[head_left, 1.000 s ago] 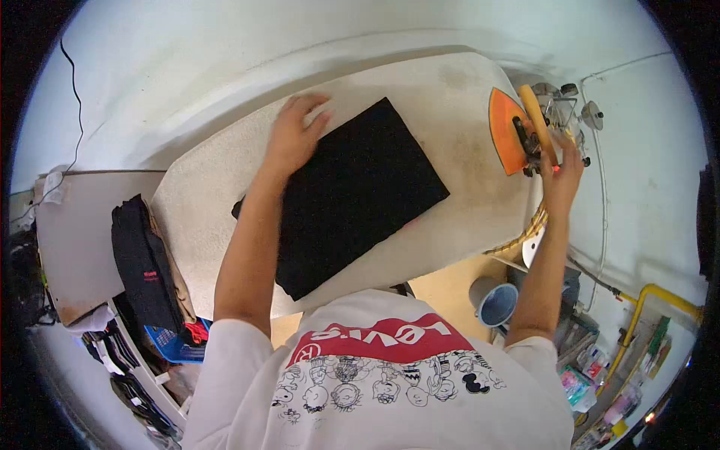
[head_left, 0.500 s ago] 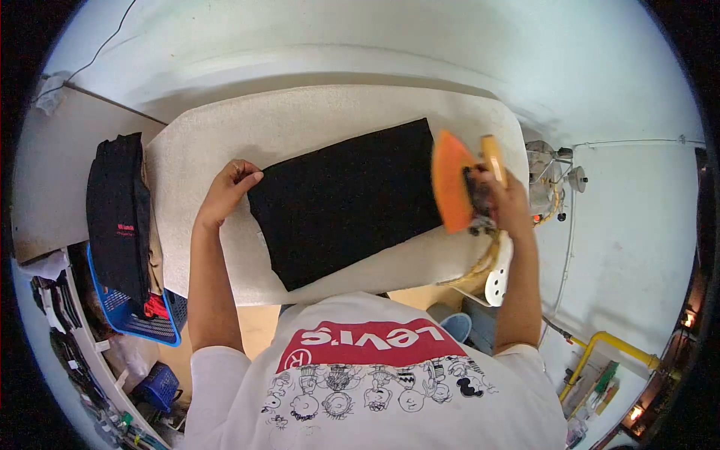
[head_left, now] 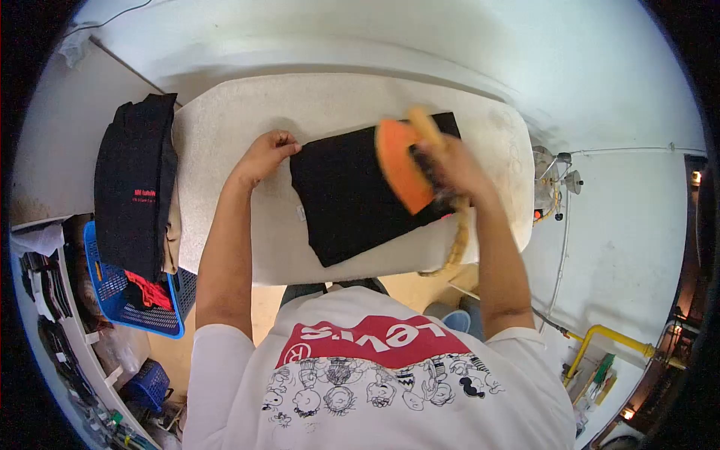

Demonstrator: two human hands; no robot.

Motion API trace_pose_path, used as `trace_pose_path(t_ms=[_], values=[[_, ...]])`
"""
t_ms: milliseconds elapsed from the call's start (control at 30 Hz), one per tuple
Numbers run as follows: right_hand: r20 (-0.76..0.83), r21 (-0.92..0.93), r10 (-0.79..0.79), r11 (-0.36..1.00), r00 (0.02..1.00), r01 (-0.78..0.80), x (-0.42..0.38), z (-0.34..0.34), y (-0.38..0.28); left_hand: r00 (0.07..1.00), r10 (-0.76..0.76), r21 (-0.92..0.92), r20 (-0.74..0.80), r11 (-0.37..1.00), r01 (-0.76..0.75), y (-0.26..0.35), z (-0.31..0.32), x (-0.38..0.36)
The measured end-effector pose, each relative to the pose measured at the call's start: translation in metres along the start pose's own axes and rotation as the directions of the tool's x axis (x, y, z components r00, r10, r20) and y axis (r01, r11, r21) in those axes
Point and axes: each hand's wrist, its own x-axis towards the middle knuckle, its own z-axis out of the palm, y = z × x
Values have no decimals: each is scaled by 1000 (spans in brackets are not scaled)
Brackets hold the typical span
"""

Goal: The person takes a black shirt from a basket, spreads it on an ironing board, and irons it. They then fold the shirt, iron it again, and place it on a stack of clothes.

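Observation:
A folded black garment [head_left: 341, 195] lies slantwise across the pale padded ironing board [head_left: 240, 112]. At its upper left corner, my left hand [head_left: 268, 156] pinches the cloth between thumb and fingers. My right hand [head_left: 457, 172] grips the handle of an iron [head_left: 401, 161] with an orange body, blurred by motion. The iron is over the right part of the garment and covers some of it. From its back end a yellowish wrapped hose [head_left: 459, 240] curves down past the board's front edge.
Folded black clothes with red lettering [head_left: 135, 187] are stacked at the board's left end. Below them stands a blue plastic basket [head_left: 150, 319] with red and black cloth inside. Metal equipment [head_left: 551, 180] is beyond the right end, and a yellow pipe [head_left: 611, 337] runs at lower right.
My right hand has moved the iron left, from beside the garment's right edge to over it. My left hand still holds the corner; the whole view has shifted somewhat.

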Motion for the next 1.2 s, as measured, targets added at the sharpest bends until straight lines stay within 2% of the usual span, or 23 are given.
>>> trace_pose_path(t_ms=[67,100,167,200,300,367,433,500,533,567,600,633,700,800,833,867,933,1000,1033,1067,1100,1167,1200], values=[[128,-194,-127,969,984,150,-28,56,-27,999,-44,9,2,999,44,-3,1,4],[127,-320,-334,878,934,357,-41,96,-22,999,-9,-39,54,999,11,-4,-1,5],[356,-238,-224,917,907,320,-82,127,-64,994,29,-83,107,996,-20,-4,-6,3],[361,-265,-309,871,880,415,-93,143,-67,995,-16,-58,102,998,22,-2,-7,2],[421,-193,-361,861,832,471,-102,147,-67,994,-69,-11,81,997,70,8,-4,0],[432,-205,-305,883,848,422,-100,117,-68,994,-78,5,72,997,78,16,-1,-3],[240,-219,-265,922,934,318,-99,90,-42,998,33,-47,44,998,-31,21,4,-10],[-121,-327,-300,912,946,247,-81,65,25,996,70,-79,63,995,-65,16,6,-9],[-70,-225,-26,974,997,10,-72,32,40,997,63,-58,50,997,-60,12,5,-8],[-214,-117,-19,993,977,-6,-66,9,68,998,55,-35,33,998,-53,11,5,-8],[-260,-246,-50,969,964,-16,-60,-19,99,998,8,-9,70,1000,-7,17,5,-11],[-412,-133,85,980,907,-151,-48,-40,134,997,4,-4,74,1000,-4,23,10,-14],[-357,174,319,946,878,-273,-39,-82,182,999,36,-45,-10,998,-37,34,20,-16],[-312,150,365,931,877,-334,-36,-111,185,996,87,164,29,982,-90,31,24,-10],[-609,-287,-30,940,793,-185,-28,-109,186,996,84,168,20,982,-87,28,23,-7],[-645,-683,-488,713,587,-158,-19,-107,185,999,-7,167,51,986,-1,26,20,-4],[-635,-621,-539,782,553,49,17,-94,164,993,-105,173,61,980,94,30,19,-8],[-491,-551,-562,792,666,263,59,-64,140,994,78,180,71,979,-90,49,24,-21],[-413,-544,-626,752,661,372,83,-48,133,996,74,188,54,979,-83,55,25,-26],[-333,-528,-689,702,644,478,100,-40,123,984,170,204,52,963,-177,60,25,-32],[-327,-523,-701,692,634,497,110,-44,119,963,264,219,50,938,-269,66,25,-39],[28,-419,-466,798,885,433,121,-62,102,962,269,258,36,928,-269,83,25,-56],[60,-326,-598,745,799,582,132,-71,109,960,274,290,47,916,-276,91,23,-65]])
